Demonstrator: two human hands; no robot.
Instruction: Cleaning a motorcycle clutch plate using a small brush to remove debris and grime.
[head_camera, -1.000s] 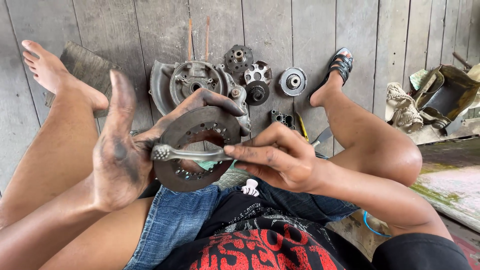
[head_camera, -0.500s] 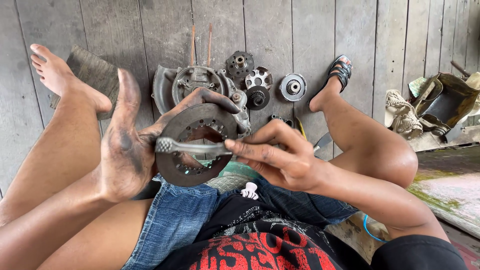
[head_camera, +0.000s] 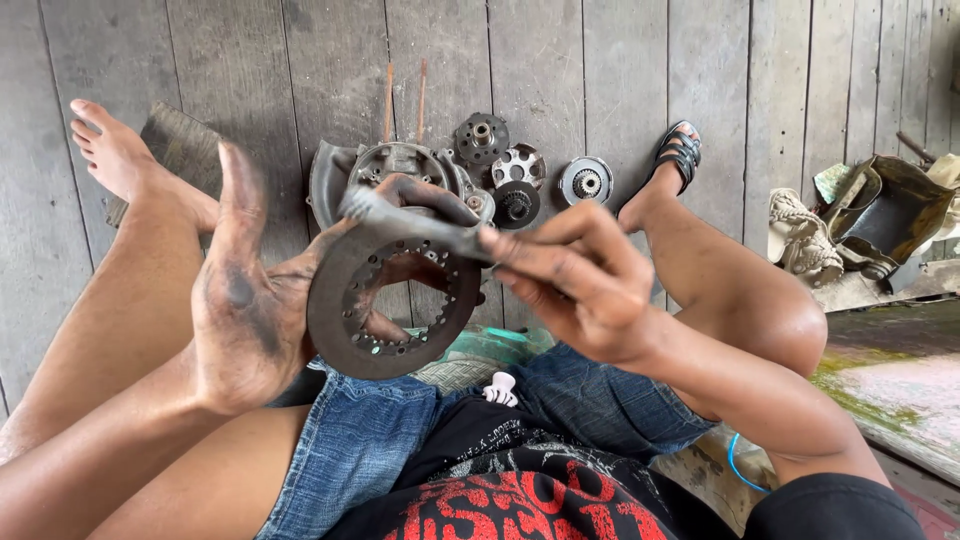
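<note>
My left hand (head_camera: 250, 310), black with grease, holds a round rusty clutch plate (head_camera: 335, 320) upright by its rim, fingers curled behind it and through its open centre. My right hand (head_camera: 575, 280) grips the handle of a dirty brush (head_camera: 400, 220), whose head lies across the plate's upper edge. Both hands are above my lap, over denim shorts.
On the plank floor beyond my hands lie a grey engine cover (head_camera: 395, 170) and several small round gears and clutch parts (head_camera: 520, 175). My bare left foot (head_camera: 120, 150) rests by a dark board; a sandal (head_camera: 680, 155) is on my right foot. Rags and a container (head_camera: 880, 215) sit at the right.
The brush has moved up from the middle of the plate to its upper edge, and my right hand has risen with it. The plate stays in my left hand.
</note>
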